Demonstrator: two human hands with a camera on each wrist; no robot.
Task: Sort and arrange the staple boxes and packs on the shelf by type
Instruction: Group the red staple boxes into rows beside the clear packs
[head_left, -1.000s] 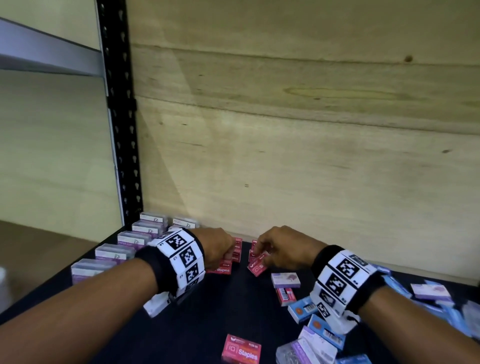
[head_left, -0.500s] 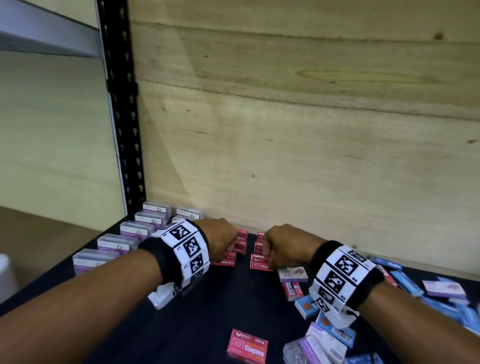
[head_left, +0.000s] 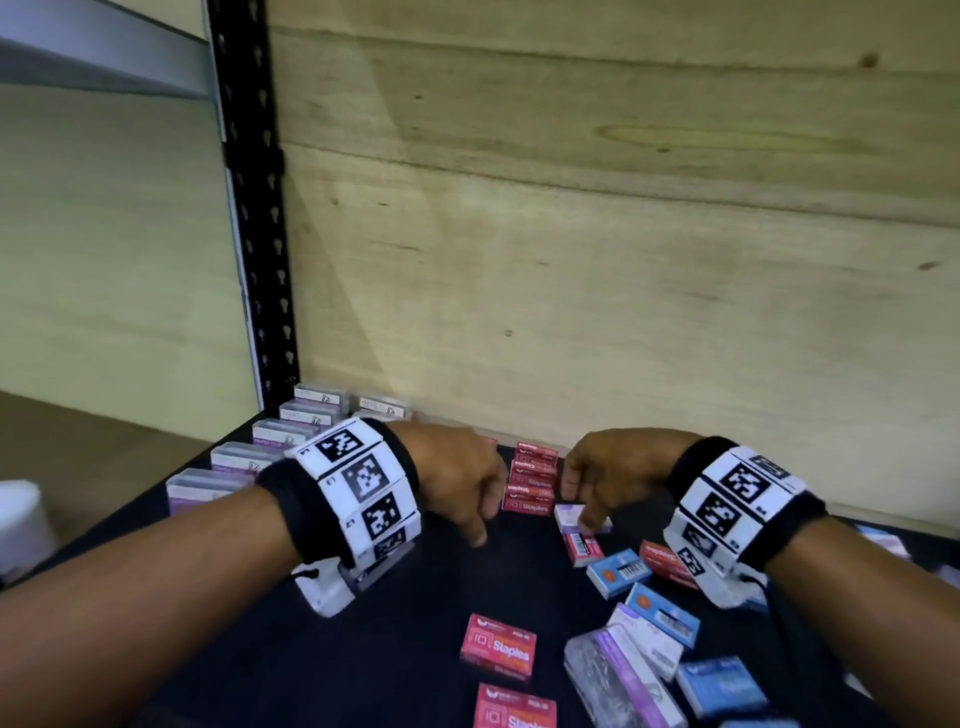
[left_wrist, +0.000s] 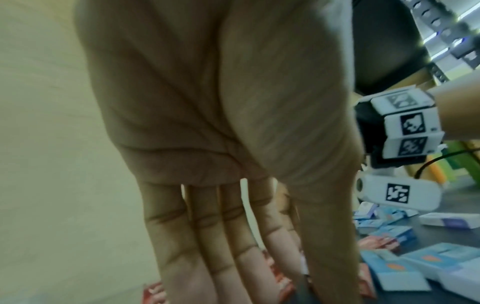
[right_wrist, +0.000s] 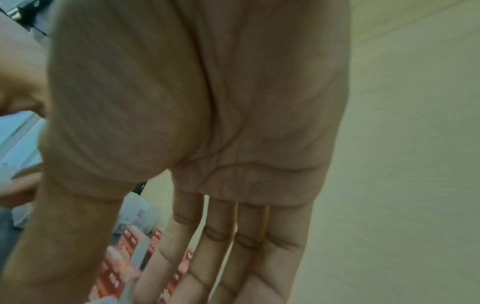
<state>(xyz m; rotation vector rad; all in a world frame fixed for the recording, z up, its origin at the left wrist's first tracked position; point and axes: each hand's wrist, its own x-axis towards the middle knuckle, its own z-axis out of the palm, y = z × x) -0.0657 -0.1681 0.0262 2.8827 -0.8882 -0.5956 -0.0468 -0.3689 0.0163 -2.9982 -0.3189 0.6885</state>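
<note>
Bare forearms; each wrist wears a black band (head_left: 291, 514) ringed with white blocks bearing black-and-white markers (head_left: 727, 499).

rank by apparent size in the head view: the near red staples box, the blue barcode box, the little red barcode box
1. near red staples box, though it lies nearest the camera, which inflates it
2. blue barcode box
3. little red barcode box, smallest

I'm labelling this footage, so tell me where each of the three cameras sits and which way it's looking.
Head: on the head, looking forward and down at the shelf; both forearms, left hand and right hand show.
Left wrist: under the left wrist, along the open palm at red staple boxes.
Right wrist: under the right wrist, along the open palm.
Shared: all three see the red staple boxes by the wooden back panel.
</note>
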